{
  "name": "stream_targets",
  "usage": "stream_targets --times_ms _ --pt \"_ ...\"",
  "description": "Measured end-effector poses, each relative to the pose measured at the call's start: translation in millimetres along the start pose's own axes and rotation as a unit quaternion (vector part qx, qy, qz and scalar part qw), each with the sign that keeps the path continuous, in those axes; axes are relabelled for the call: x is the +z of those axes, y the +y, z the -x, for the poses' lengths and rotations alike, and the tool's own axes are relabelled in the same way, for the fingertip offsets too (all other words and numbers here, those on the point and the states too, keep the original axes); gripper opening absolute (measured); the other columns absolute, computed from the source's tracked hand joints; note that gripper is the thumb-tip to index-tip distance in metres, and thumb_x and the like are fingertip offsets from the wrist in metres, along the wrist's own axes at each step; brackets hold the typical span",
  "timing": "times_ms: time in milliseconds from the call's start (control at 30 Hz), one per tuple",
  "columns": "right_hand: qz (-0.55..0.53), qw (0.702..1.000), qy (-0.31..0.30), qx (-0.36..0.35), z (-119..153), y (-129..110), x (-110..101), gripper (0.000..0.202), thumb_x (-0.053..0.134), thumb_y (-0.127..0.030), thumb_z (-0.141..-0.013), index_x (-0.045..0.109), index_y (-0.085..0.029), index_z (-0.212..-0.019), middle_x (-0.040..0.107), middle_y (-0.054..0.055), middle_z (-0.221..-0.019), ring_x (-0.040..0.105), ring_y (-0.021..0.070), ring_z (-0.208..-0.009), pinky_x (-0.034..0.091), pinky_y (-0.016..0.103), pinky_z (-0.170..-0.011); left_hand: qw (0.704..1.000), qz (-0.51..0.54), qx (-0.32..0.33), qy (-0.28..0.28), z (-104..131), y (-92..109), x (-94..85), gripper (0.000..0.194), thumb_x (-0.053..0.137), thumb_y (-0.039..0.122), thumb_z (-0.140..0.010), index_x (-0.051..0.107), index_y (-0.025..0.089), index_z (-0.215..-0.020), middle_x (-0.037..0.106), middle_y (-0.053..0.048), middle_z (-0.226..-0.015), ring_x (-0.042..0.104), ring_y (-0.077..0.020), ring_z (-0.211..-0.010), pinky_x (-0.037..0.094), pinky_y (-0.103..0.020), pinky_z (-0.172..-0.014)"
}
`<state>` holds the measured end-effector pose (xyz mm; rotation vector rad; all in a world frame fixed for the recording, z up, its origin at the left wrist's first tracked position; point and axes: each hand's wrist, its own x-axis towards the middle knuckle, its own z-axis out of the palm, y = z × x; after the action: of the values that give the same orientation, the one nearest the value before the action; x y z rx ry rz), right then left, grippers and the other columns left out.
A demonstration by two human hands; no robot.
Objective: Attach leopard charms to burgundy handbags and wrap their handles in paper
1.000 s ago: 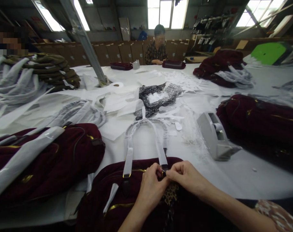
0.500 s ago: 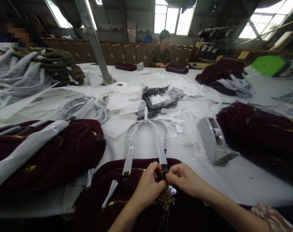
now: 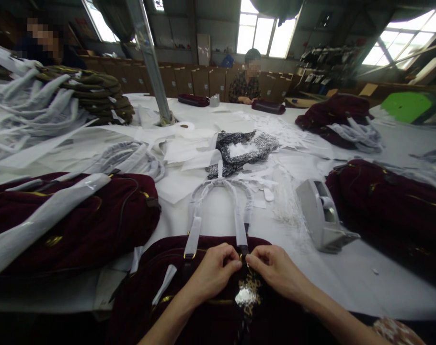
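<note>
I judge the step in hand to be close fingertip work; the next move calls for a light, steady pinch. A smooth white table [image 3: 347,278] spans the frame. At bottom centre sits the soft, rounded burgundy fabric bag [image 3: 149,273], its arched handles [image 3: 193,237] sleeved in crinkled translucent wrap. My left hand [image 3: 214,273] and right hand [image 3: 281,270] curl in, fingertips drawn narrow beside the tiny gold-toned ring; whether either grips anything, I cannot tell. Below them is a leopard-patterned charm [image 3: 256,283], apparently with a shiny silvery piece [image 3: 246,297].
</note>
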<state>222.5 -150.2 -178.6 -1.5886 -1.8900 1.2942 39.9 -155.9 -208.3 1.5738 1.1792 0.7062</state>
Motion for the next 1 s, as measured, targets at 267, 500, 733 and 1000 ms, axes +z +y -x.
stream_targets --times_ms 267,500,733,1000 --pt "-0.266 0.962 -0.052 0.035 14.0 -10.8 -29.6 0.028 0.059 -0.042 -0.079 0.058 -0.015 -0.089 0.065 0.007 -0.09 0.061 0.0179 -0.09 0.047 0.031 -0.082 0.99 0.11 -0.071 0.052 1.0 3.1 -3.8 0.023 0.047 0.033 -0.08 0.048 0.017 -0.064 0.044 0.005 -0.058 0.038 -0.0098 -0.055 0.028 -0.022 -0.052" --pt "-0.323 0.946 -0.023 0.004 8.0 3.1 -11.5 0.032 0.05 -0.048 -0.084 0.05 -0.017 -0.09 0.065 0.005 -0.082 0.066 0.015 -0.067 0.05 0.026 -0.058 0.926 0.363 -0.087 0.047 -2.6 1.5 5.1 0.018 0.054 0.03 -0.077 0.053 0.015 -0.067 0.061 -0.002 -0.071 0.049 -0.0099 -0.061 0.039 -0.023 -0.064" --pt "-0.22 0.969 0.108 0.009 -1.9 -5.7 -2.5 0.038 0.059 -0.049 -0.076 0.066 -0.013 -0.089 0.065 0.003 -0.064 0.057 0.0125 -0.054 0.046 0.024 -0.054 0.889 0.443 -0.092 0.072 -3.1 -7.8 4.5 0.018 0.067 0.028 -0.073 0.06 0.011 -0.076 0.064 -0.004 -0.077 0.054 -0.0083 -0.065 0.042 -0.021 -0.067" --pt "-0.196 0.973 0.107 -0.053 -8.2 -3.2 9.6 0.037 0.049 -0.042 -0.086 0.058 -0.015 -0.109 0.062 0.002 -0.072 0.057 0.0135 -0.066 0.047 0.027 -0.067 0.872 0.469 -0.109 0.089 -5.3 -15.1 8.4 0.022 0.071 0.026 -0.07 0.059 0.013 -0.084 0.066 -0.002 -0.071 0.056 -0.0075 -0.06 0.042 -0.02 -0.065"
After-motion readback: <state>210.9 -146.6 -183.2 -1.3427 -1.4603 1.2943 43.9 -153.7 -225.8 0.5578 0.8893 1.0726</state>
